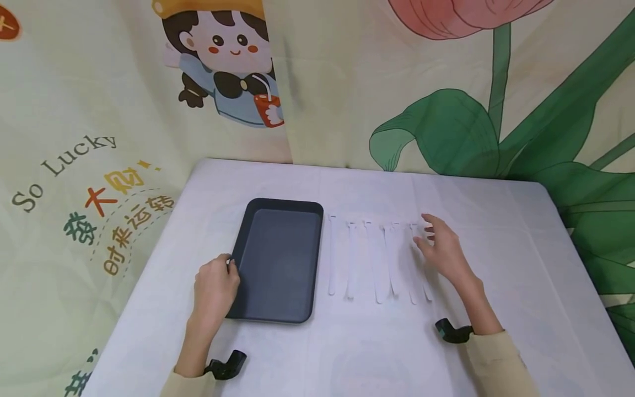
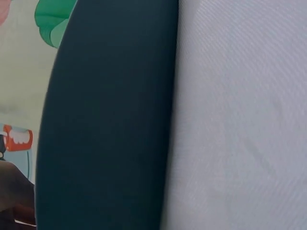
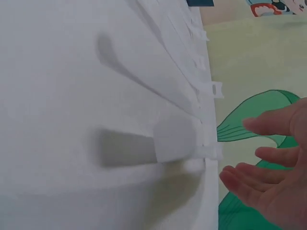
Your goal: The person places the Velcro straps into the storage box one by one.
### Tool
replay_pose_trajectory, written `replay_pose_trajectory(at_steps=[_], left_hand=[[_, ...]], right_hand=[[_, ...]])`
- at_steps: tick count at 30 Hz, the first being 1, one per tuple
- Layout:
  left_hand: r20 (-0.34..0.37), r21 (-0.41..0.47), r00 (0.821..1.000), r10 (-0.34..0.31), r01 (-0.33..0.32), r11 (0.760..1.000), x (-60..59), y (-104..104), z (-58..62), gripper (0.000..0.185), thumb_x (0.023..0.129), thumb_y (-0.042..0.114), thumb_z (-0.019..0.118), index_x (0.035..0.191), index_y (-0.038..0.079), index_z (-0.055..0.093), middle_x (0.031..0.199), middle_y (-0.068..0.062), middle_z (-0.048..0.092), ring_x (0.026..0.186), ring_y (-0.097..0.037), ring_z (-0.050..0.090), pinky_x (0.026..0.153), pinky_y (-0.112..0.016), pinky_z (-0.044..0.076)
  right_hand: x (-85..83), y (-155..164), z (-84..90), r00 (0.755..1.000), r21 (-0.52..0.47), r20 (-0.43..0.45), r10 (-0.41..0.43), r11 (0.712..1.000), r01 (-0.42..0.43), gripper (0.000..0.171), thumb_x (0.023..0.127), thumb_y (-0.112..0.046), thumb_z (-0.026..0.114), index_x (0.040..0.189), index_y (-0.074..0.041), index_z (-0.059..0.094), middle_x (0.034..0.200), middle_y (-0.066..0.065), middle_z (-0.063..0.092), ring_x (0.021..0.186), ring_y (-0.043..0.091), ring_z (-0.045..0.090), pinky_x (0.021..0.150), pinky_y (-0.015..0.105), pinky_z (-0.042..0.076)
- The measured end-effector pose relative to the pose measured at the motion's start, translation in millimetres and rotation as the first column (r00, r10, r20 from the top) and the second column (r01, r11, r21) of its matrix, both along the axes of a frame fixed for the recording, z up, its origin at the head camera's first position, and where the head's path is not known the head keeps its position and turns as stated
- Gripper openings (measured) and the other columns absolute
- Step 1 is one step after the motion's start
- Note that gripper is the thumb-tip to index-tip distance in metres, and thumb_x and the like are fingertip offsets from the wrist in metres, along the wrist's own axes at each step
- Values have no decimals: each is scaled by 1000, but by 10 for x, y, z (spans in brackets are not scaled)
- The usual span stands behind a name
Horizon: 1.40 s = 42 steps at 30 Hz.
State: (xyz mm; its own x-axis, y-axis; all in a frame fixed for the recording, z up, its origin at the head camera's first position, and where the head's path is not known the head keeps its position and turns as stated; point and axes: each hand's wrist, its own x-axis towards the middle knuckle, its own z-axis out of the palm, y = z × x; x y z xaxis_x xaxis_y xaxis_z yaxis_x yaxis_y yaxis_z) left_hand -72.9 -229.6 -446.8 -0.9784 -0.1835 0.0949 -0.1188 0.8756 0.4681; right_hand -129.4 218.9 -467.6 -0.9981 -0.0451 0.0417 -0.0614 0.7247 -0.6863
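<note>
My left hand (image 1: 216, 286) grips the left rim of a dark rectangular baking tray (image 1: 280, 264), fingers curled over its edge. In the left wrist view the tray's outer side (image 2: 108, 115) fills much of the picture, and a bit of the hand (image 2: 15, 196) shows at lower left. Several thin white strips (image 1: 331, 253) lie side by side to the tray's right, each with a small head at the far end. Over the rightmost strip (image 3: 175, 141) hovers my right hand (image 1: 443, 249), thumb and fingers spread, apart from it and holding nothing.
A white cloth (image 1: 377, 353) covers the table, whose far edge meets a printed fabric backdrop (image 1: 327, 99). Each wrist carries a black camera mount (image 1: 227, 365). The tray stands left of the strips, with a narrow gap between.
</note>
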Motion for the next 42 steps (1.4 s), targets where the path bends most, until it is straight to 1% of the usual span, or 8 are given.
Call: replay_pose_trajectory(at_steps=[7, 11, 15, 20, 28, 36, 38, 42], left_hand=[[27, 4, 999, 18, -18, 1000, 13, -38, -27, 27, 99, 0, 52, 112, -19, 66, 104, -38, 69, 90, -54, 70, 75, -61, 56], [21, 10, 1000, 21, -21, 1000, 4, -34, -41, 26, 98, -1, 52, 111, -18, 67, 102, -38, 69, 86, -54, 70, 72, -60, 56], [21, 15, 999, 29, -29, 999, -7, -22, -44, 26, 98, -1, 51, 109, -18, 67, 100, -38, 70, 84, -53, 71, 71, -60, 56], [35, 21, 999, 37, -37, 999, 2, -20, -51, 25, 98, -1, 51, 108, -17, 67, 99, -38, 70, 81, -52, 71, 68, -59, 56], [50, 35, 998, 39, -41, 999, 37, -5, -57, 25, 98, 0, 51, 107, -17, 67, 96, -37, 70, 76, -49, 71, 65, -56, 56], [53, 45, 997, 51, -53, 998, 51, 25, -59, 25, 97, 0, 51, 108, -17, 67, 96, -37, 70, 72, -44, 71, 62, -53, 56], [47, 48, 997, 57, -59, 997, 55, 21, -60, 26, 97, 1, 51, 112, -15, 66, 94, -36, 70, 66, -41, 68, 59, -51, 54], [43, 58, 997, 63, -65, 996, 63, 2, -64, 30, 98, 4, 51, 120, -10, 65, 82, -26, 71, 57, -29, 58, 52, -42, 46]], right_hand=[[-267, 72, -60, 989, -104, 129, -76, 990, 90, 50, 101, -9, 62, 147, 3, 45, 137, 28, 59, 124, 44, 60, 101, 55, 51], [-365, 102, -72, 971, -128, 203, -126, 980, 154, 46, 102, -11, 61, 145, 2, 49, 131, 27, 64, 118, 40, 64, 97, 50, 54], [-420, 109, -90, 955, -128, 251, -157, 973, 193, 42, 102, -12, 60, 142, 1, 53, 127, 26, 65, 106, 36, 68, 86, 37, 56], [-442, 96, -130, 957, -112, 239, -162, 975, 193, 36, 101, -13, 60, 135, 2, 60, 120, 26, 67, 95, 30, 68, 75, 26, 53], [-424, 123, -177, 947, -139, 256, -194, 962, 235, 29, 102, -15, 62, 125, 1, 67, 113, 21, 69, 91, 25, 66, 72, 19, 53], [-345, 247, -126, 941, -279, 294, -166, 927, 250, 31, 103, -15, 62, 128, 3, 64, 116, 24, 68, 86, 19, 72, 76, 23, 59], [-335, 275, -106, 941, -311, 299, -157, 916, 252, 32, 103, -15, 62, 129, 4, 63, 119, 25, 66, 88, 18, 71, 78, 25, 59], [-319, 320, -49, 942, -333, 300, -153, 908, 253, 33, 104, -19, 61, 130, 2, 63, 124, 22, 63, 93, 19, 69, 81, 28, 60]])
